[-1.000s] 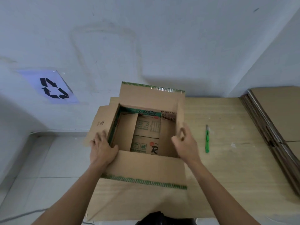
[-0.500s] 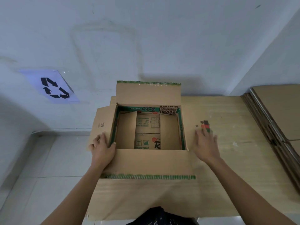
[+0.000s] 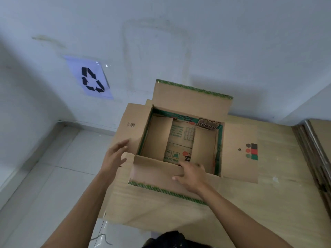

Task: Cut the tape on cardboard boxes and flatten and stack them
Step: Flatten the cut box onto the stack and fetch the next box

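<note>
Fingers [image 3: 181,165] of the right hand [image 3: 192,176] rest flat on the brown cardboard box [image 3: 191,102]. Leftward, the left hand [image 3: 114,158] spreads its own wide, empty.

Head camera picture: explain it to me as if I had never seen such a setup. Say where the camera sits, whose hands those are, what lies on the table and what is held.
There is no machine here. A person wears one wide camera on the head, looking forward and down, so both bare arms enter from the bottom of the picture. On the wooden table stands a cardboard box with its top flaps opened. The left hand is spread open at the left flap; whether it touches the flap is unclear. The right hand rests on the near flap with its fingers at the edge of the opening; the blur hides whether they hook over it. Flattened cardboard is piled at the table's right side. A recycling sign hangs on the wall.
</note>
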Demonstrator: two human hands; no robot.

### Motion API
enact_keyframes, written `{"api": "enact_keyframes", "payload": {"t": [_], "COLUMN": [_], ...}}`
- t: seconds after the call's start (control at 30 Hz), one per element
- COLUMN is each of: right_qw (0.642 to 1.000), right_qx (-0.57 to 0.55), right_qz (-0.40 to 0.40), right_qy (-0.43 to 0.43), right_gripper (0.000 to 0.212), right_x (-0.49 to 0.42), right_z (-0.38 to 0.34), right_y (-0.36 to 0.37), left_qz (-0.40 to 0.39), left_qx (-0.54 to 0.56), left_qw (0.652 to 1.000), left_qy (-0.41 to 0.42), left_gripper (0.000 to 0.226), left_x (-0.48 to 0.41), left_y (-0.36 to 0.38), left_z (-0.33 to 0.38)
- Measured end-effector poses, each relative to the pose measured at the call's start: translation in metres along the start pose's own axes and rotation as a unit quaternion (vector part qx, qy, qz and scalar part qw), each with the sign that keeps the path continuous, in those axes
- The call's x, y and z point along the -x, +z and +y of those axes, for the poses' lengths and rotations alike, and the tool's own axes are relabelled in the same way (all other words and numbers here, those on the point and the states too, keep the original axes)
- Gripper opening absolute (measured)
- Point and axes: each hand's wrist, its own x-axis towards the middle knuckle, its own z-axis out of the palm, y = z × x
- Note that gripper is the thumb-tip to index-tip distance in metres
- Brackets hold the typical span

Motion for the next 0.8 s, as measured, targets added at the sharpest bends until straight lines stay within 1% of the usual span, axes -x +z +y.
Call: {"api": "enact_keyframes", "payload": {"t": [0.1,0.17,0.2,0.23,0.3,0.37,0.4,0.47,0.53,0.57,0.63,0.7,0.73,0.8], "right_qw": [0.999,0.998,0.997,0.996,0.991,0.978,0.964,0.921,0.857,0.82,0.746,0.69,0.661,0.605], "right_qx": [0.004,-0.016,-0.032,-0.05,-0.098,-0.187,-0.244,-0.373,-0.499,-0.558,-0.659,-0.72,-0.747,-0.795], "right_qz": [0.028,0.049,0.063,0.072,0.082,0.088,0.098,0.112,0.127,0.123,0.092,0.068,0.059,0.042], "right_qy": [0.016,0.018,0.02,0.025,0.033,0.03,0.028,0.019,0.006,-0.002,-0.017,-0.03,-0.033,-0.022], "right_gripper": [0.033,0.029,0.029,0.029,0.027,0.028,0.027,0.014,0.006,0.007,0.02,0.035,0.037,0.032], "right_x": [-0.002,-0.003,-0.002,-0.002,-0.002,-0.002,-0.003,0.0,0.004,0.008,0.013,0.018,0.019,0.021], "right_z": [-0.001,-0.004,-0.006,-0.008,-0.013,-0.017,-0.019,-0.026,-0.033,-0.035,-0.035,-0.032,-0.029,-0.022], "right_y": [-0.008,-0.019,-0.026,-0.035,-0.056,-0.08,-0.091,-0.114,-0.135,-0.144,-0.155,-0.16,-0.161,-0.158], "left_qz": [0.088,0.145,0.155,0.152,0.117,0.069,0.044,0.0,-0.035,-0.048,-0.06,-0.066,-0.073,-0.099], "left_qx": [0.069,0.087,0.09,0.091,0.096,0.118,0.128,0.132,0.123,0.113,0.075,0.04,0.026,0.012], "left_qw": [0.994,0.986,0.984,0.984,0.988,0.989,0.988,0.988,0.989,0.99,0.994,0.997,0.997,0.995], "left_qy": [0.013,0.009,0.003,-0.005,-0.031,-0.058,-0.068,-0.076,-0.073,-0.069,-0.049,-0.024,-0.015,-0.023], "left_gripper": [0.022,0.02,0.02,0.022,0.032,0.042,0.047,0.054,0.06,0.063,0.066,0.064,0.063,0.064], "left_x": [0.008,0.013,0.014,0.014,0.014,0.013,0.013,0.011,0.007,0.003,-0.008,-0.017,-0.019,-0.018], "left_y": [-0.008,-0.011,-0.011,-0.01,-0.003,0.012,0.022,0.041,0.059,0.066,0.075,0.077,0.076,0.075], "left_z": [-0.001,-0.002,-0.005,-0.007,-0.011,-0.01,-0.008,0.002,0.015,0.022,0.032,0.038,0.04,0.04]}}
